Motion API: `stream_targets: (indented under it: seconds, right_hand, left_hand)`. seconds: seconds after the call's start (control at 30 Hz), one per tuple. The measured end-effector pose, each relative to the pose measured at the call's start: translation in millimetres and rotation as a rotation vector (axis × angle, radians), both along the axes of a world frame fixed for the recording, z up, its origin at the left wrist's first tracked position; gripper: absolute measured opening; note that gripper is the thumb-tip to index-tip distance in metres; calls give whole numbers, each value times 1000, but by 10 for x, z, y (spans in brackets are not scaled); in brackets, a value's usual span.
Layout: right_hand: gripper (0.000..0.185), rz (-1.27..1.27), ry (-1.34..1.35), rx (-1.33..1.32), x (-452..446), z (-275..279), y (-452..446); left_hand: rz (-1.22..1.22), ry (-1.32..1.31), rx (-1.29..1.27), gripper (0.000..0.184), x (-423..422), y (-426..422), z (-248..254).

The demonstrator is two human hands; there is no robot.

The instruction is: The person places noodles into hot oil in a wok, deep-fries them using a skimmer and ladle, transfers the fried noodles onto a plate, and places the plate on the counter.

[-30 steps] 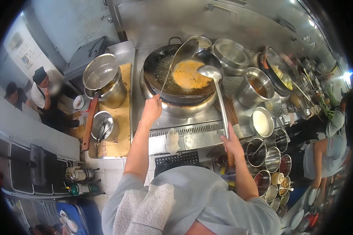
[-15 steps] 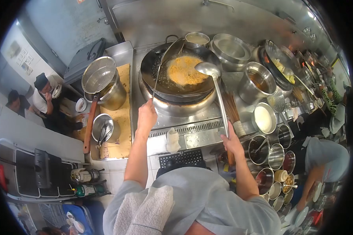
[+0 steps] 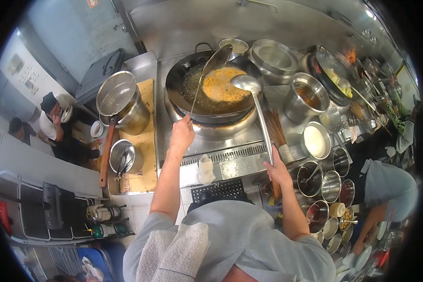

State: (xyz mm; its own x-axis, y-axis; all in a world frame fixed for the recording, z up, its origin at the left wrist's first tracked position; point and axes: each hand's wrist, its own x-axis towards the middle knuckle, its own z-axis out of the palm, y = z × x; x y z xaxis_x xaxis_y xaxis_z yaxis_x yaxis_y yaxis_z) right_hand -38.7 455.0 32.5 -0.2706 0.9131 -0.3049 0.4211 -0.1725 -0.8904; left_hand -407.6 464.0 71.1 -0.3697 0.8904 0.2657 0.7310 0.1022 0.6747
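Observation:
My left hand (image 3: 182,134) is closed round the thin metal handle of a long-handled skimmer (image 3: 219,58). The skimmer's dark rounded head is tilted over the back of the wok (image 3: 176,89); I cannot make out any holes in it. My right hand (image 3: 278,170) grips a steel ladle (image 3: 261,110) near its wooden end. The ladle's bowl hangs at the right edge of a frothy orange-yellow mass of food (image 3: 223,84), which lies in bubbling oil in the wok.
Left of the wok, a wooden-handled strainer (image 3: 116,94) rests on a steel pot (image 3: 138,115). A bamboo brush (image 3: 276,129), a pot of brown liquid (image 3: 309,96) and a bowl of white stuff (image 3: 316,141) stand right. Several ingredient containers lie nearer, with a co-worker (image 3: 387,188) bending beyond.
The skimmer's head has swung right and lifted towards the wok's back rim. My left hand has shifted slightly right and up. The ladle has barely moved.

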Motion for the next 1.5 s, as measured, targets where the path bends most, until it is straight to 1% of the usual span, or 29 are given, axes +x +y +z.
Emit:
stream_targets:
  seconds: [0.23, 0.43, 0.63, 0.8, 0.93, 1.0, 1.17, 1.33, 1.5]
  right_hand:
    - [78, 1, 1, 13, -11, 3, 7]
    - [78, -6, 13, 8, -8, -32, 7]
    - [78, -1, 32, 0, -15, 3, 1]
    - [79, -2, 17, 5, -8, 11, -3]
    - [79, -1, 5, 19, 12, -46, -12]
    - [79, 0, 3, 22, 11, -47, -7]
    - [80, 12, -26, -6, -27, 65, -16]
    - [79, 2, -8, 15, -1, -33, 1]
    - [79, -2, 1, 30, 11, -65, 7]
  left_hand:
    - [-14, -31, -63, 32, -75, 14, 41]
    - [-36, -26, -14, 32, -88, 2, -21]
    - [22, -57, -10, 30, -71, -29, 1]
    - [70, -79, 37, 30, -114, -36, -94]
    - [100, -57, 7, 32, -48, -114, 121]
    - [99, -31, 25, 31, -127, -110, 21]
    - [102, -24, 7, 32, -117, -193, 67]
    - [113, -74, -36, 30, -87, -243, -10]
    - [114, -36, -2, 30, -62, -262, -95]
